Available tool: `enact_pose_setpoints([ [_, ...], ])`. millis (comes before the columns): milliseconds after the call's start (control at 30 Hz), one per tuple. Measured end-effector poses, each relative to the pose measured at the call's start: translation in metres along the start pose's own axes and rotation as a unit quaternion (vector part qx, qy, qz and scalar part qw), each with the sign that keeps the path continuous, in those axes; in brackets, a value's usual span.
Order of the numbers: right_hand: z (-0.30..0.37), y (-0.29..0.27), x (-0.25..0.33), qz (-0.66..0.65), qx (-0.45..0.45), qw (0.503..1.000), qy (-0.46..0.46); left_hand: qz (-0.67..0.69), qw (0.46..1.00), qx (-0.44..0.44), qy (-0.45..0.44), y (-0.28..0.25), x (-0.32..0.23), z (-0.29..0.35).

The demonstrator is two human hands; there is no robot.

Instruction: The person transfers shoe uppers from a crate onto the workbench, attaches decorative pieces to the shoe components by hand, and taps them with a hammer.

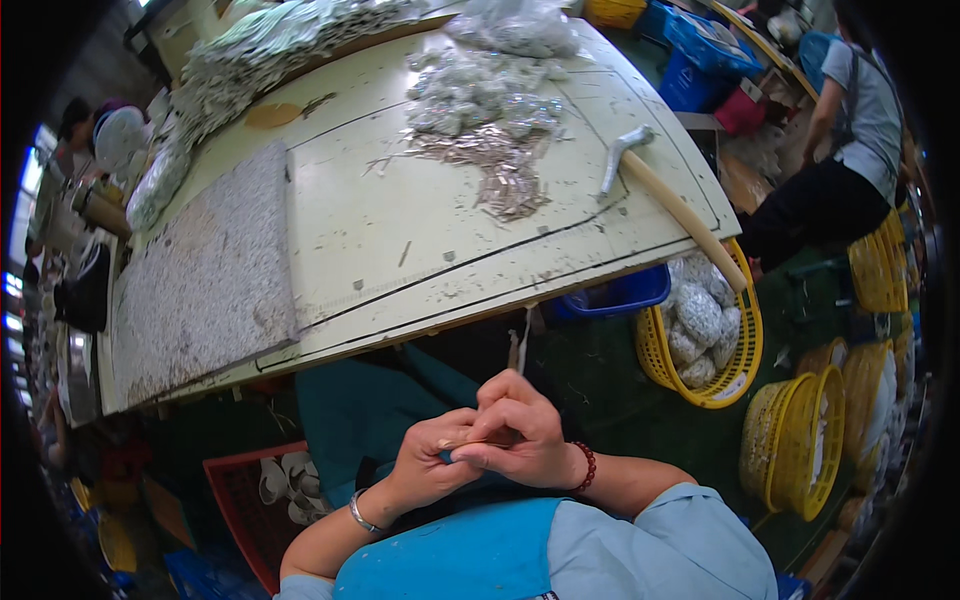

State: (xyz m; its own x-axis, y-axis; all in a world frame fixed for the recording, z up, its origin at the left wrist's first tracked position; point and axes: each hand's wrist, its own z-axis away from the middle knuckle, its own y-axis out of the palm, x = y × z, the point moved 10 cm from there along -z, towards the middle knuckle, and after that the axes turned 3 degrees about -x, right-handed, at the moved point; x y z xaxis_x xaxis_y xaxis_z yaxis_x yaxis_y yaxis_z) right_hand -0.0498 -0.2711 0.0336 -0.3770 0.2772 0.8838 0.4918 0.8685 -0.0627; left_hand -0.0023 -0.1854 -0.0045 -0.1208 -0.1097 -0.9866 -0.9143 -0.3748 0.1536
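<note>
Close in front of my blue apron, my two hands meet with their fingertips together. My left hand (432, 455), below a silver bangle, is closed in a pinch. Against it, my right hand (525, 428), with a red bead bracelet at the wrist, curls its fingers and thumb. Whatever lies between the fingers is too small and too covered to name. Both hands are off the table (375, 235), just before its near edge. On the table lies a loose heap of thin, short, shiny strips (508, 180). A hammer (680, 205) with a wooden handle rests at the right, its handle overhanging the edge.
A grey speckled stone slab (215, 270) covers the table's left part. Clear bags (490, 85) sit behind the strips. Right of me stand a yellow basket (655, 365) of wrapped bundles, a blue bin (640, 290) and stacked yellow baskets (790, 450). A person (860, 130) bends at far right.
</note>
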Motion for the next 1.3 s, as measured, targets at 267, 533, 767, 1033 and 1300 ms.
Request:
enact_pose_setpoints([
  [267,0.025,-0.015,-0.008,-0.093,0.022,0.994,0.043,0.002,0.998,0.025,-0.05,0.006,0.003,-0.001],
  [533,0.044,-0.051,0.009,0.07,-0.056,0.995,-0.046,-0.022,0.992,0.037,-0.117,0.045,0.01,-0.005],
  [767,0.06,-0.061,0.019,0.349,0.022,0.923,-0.164,-0.011,0.974,0.089,-0.21,0.056,0.03,0.002],
  [1033,0.065,-0.168,-0.147,0.371,-0.098,0.921,0.063,-0.102,0.986,0.096,-0.089,0.051,-0.009,-0.002],
  [1300,0.003,-0.357,-0.305,-0.103,-0.425,0.867,0.239,-0.116,0.961,-0.126,-0.217,-0.026,0.027,0.054],
])
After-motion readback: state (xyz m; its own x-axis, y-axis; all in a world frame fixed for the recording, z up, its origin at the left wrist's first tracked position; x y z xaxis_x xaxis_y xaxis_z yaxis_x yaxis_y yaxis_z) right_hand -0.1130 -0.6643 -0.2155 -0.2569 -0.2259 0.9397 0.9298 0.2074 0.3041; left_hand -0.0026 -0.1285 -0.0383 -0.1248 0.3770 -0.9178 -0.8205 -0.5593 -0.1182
